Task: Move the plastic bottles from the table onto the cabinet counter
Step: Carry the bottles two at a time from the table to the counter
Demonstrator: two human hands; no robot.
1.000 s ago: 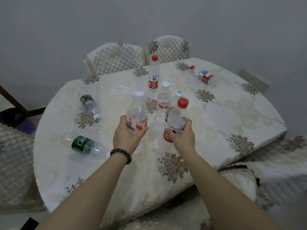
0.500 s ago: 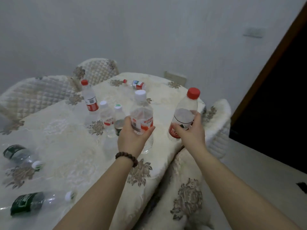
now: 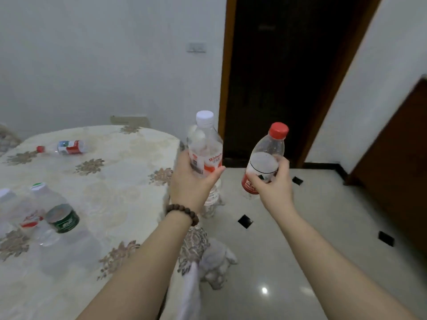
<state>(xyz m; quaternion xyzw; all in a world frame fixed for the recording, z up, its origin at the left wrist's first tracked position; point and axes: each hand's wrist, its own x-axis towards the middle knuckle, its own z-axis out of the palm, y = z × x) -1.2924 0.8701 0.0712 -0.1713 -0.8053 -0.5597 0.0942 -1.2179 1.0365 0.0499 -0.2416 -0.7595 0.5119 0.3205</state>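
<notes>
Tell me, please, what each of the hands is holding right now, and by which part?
Left hand: white-capped bottle, gripped around its labelled middle. Right hand: red-capped bottle, gripped around its lower labelled body.

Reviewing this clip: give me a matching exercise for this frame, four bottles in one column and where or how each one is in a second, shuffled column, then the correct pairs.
Column 1
1. white-capped bottle
2. red-capped bottle
3. red-labelled bottle
4. green-labelled bottle

Column 2
A. lying on its side on the table
B. held in the right hand
C. standing upright on the table
D. held in the left hand

Pairs: 1-D, 2-B, 3-A, 4-C
</notes>
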